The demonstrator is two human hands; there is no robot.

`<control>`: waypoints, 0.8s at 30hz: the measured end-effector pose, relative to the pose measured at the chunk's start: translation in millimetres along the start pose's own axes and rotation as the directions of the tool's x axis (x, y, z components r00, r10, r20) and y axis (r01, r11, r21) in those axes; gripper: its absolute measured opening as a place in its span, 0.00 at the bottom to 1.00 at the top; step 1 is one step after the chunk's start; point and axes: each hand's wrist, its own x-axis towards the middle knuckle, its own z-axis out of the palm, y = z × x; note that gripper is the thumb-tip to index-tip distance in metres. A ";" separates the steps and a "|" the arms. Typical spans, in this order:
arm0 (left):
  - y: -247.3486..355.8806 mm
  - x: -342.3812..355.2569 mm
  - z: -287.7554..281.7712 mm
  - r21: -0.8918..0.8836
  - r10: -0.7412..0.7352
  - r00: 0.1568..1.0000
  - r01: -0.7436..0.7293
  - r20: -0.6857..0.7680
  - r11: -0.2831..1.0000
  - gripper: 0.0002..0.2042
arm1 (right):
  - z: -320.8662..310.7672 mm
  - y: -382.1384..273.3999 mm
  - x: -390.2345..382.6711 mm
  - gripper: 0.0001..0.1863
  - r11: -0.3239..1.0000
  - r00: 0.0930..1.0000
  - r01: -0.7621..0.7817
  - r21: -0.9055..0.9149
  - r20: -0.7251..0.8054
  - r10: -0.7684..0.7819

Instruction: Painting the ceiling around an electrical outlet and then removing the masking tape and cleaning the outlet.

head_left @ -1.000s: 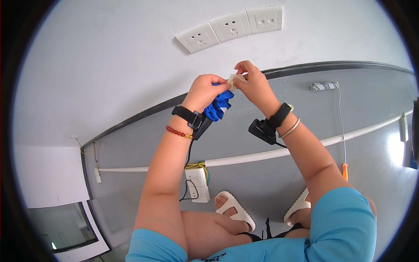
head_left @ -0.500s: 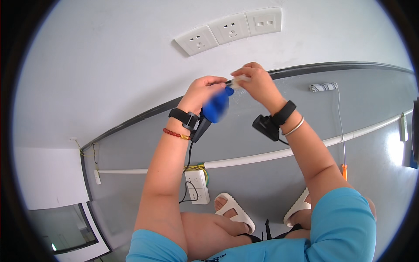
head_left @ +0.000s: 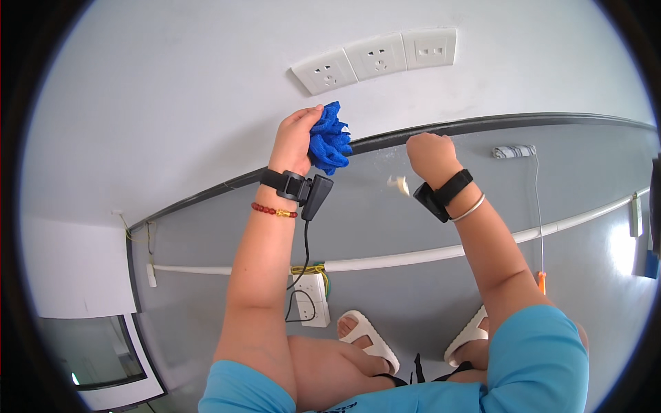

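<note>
My left hand (head_left: 296, 141) is closed on a crumpled blue cloth (head_left: 330, 141), held in front of the white wall just above the dark skirting strip. My right hand (head_left: 432, 155) is curled into a fist to the right, close to the strip. Its palm side is hidden, so whatever it may hold does not show. Below and left of that fist is a small, crumpled cream-coloured scrap (head_left: 399, 184), slightly blurred and apart from the fingers. Whether it is in the air or on the floor, I cannot tell.
White wall sockets (head_left: 375, 58) sit above the hands. A paint roller (head_left: 514, 151) with an orange handle lies at the right. White conduit (head_left: 413, 260) crosses the grey floor to a socket box (head_left: 312, 301) with loose wires. White dust specks the floor by the skirting strip (head_left: 482, 127).
The hands have moved apart. My left hand rose leftward with the cloth, and my right hand shifted right and down. The cream scrap, earlier in my right fingers, is now below them.
</note>
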 end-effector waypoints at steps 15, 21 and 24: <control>5.0 -9.3 19.0 -0.265 0.019 0.998 -0.003 0.058 0.964 0.17 | -52.3 -76.6 23.3 0.36 0.535 0.816 0.514 0.670 -0.575 -0.065; 80.6 -52.8 -1.4 0.309 0.475 0.873 -0.424 -0.111 0.851 0.20 | -100.5 -91.5 44.5 0.23 0.668 0.440 0.688 0.283 -0.895 -0.075; 116.8 -89.7 10.5 0.379 0.557 0.821 -0.480 -0.124 0.791 0.21 | -93.5 -92.1 76.1 0.16 0.781 0.373 0.615 0.108 -0.912 -0.167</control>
